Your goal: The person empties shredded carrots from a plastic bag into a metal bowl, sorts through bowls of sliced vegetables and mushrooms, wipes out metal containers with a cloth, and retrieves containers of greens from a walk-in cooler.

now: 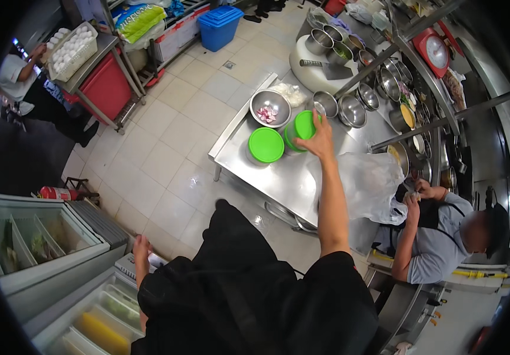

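Note:
My right hand reaches out over the steel table and grips a green-lidded plastic container, thumb on the near side and fingers around the lid's far side. Part of another green lid shows just below it; whether the two are stacked is unclear. Beside them stands a separate tub with a green lid. A steel bowl holding cut pink-and-white pieces, perhaps onion, sits behind. My left hand hangs low at my left, near the chest freezers, its fingers curled; what it holds, if anything, is hidden.
At the right a co-worker handles something beside a plastic bag on the steel table. A cleaver lies on a round white block. Metal shelf posts cross above. An open freezer stands at my left.

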